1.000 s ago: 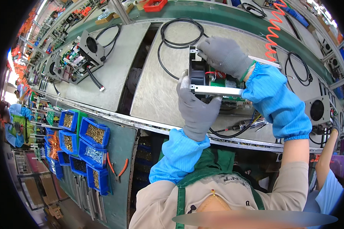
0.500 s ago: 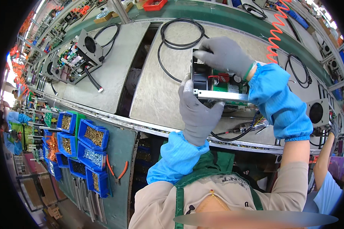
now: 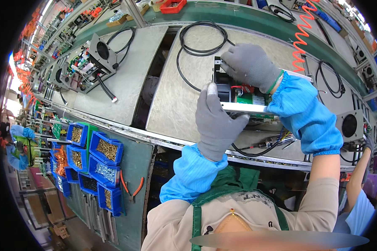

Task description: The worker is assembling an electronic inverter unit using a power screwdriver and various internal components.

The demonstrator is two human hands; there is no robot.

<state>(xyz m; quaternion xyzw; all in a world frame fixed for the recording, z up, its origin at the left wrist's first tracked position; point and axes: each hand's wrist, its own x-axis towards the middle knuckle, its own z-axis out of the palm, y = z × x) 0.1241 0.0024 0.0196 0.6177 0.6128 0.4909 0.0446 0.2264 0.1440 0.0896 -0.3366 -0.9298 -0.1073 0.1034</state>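
An electronics unit [image 3: 252, 99] lies on the workbench in front of me, with a metal side rail, a black part at its left end, a green circuit board and red wires. My gray-gloved left hand [image 3: 217, 121] is closed around its near left corner, fingers against the left end and thumb below the rail. Over the unit's far left part is my gray-gloved right hand [image 3: 250, 63], fingers bent and pressed together against the black part. The fingertips are partly hidden, and anything small between them does not show.
A coiled black cable [image 3: 203, 39] lies behind the unit. A screwdriver-like tool [image 3: 272, 141] rests at the near side. Blue bins [image 3: 106, 149] of screws and orange-handled pliers [image 3: 131, 189] are at left. Another opened unit [image 3: 94, 67] sits further left. A red coiled hose [image 3: 299, 42] hangs right.
My right hand has come down slightly, its fingertips now lower at the black part. My left hand keeps its hold on the corner. The whole view has shifted a little.
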